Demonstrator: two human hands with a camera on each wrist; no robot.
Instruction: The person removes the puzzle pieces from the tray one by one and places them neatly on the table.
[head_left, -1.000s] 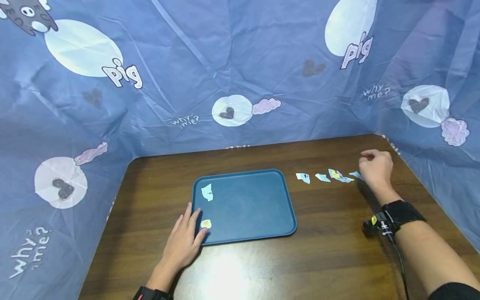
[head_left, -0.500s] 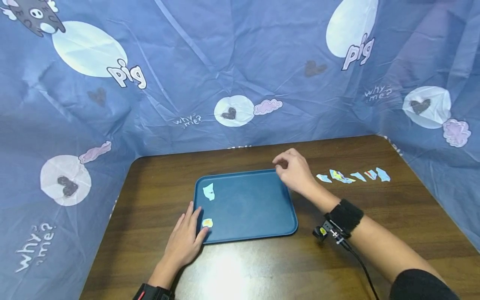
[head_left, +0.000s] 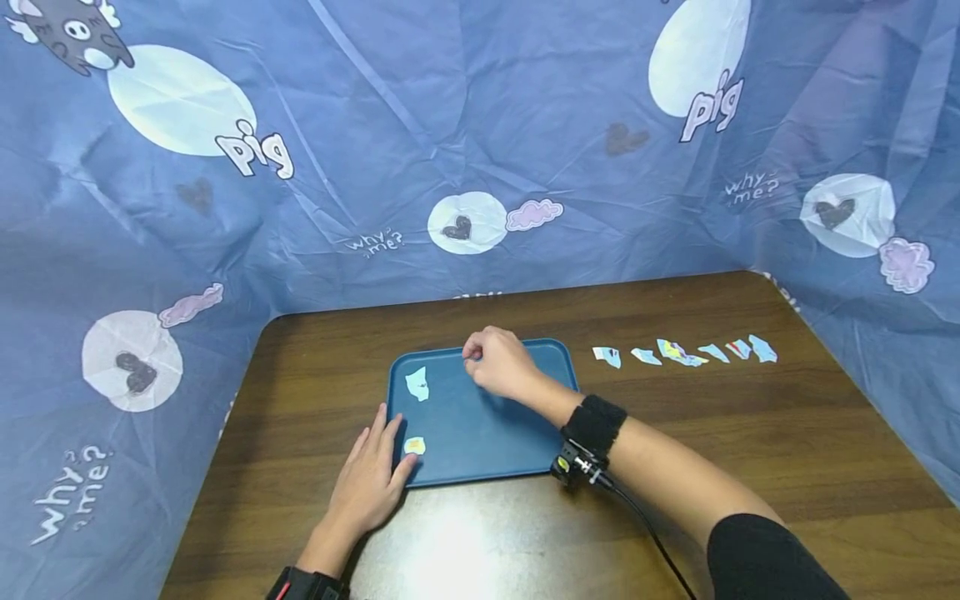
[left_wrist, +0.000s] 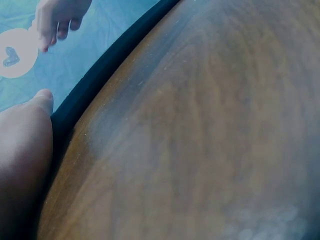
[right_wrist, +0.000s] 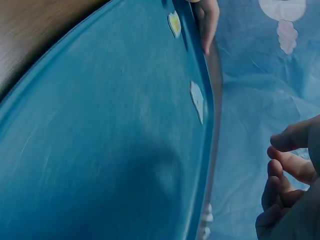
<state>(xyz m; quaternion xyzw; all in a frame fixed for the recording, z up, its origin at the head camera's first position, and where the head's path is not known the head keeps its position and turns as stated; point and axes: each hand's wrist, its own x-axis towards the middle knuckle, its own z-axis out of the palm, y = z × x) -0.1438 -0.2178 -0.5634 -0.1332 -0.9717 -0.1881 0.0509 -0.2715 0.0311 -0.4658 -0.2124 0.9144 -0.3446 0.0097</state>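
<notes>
My left hand (head_left: 366, 483) rests flat at the left edge of the blue tray (head_left: 495, 454), its fingers spread. Its thumb lies beside a small yellow-and-white paper piece (head_left: 414, 446) near the tray's front left corner. A pale blue torn-looking piece (head_left: 417, 383) sits above it, inside the back left corner. Over the tray's back half hovers my right hand (head_left: 501, 362), fingers loosely curled. In the right wrist view the thumb and index fingertips (right_wrist: 279, 142) come close together, and no piece shows between them.
A row of several small paper pieces (head_left: 681, 352), mostly light blue, lies on the wooden table (head_left: 675, 433) right of the tray. A blue patterned cloth (head_left: 337, 208) rises behind and at both sides. A cable (head_left: 648, 529) trails from the right wrist camera.
My right hand has travelled left from the far right end of the paper row, past the row, to above the tray. The left hand and the two tray pieces stay put.
</notes>
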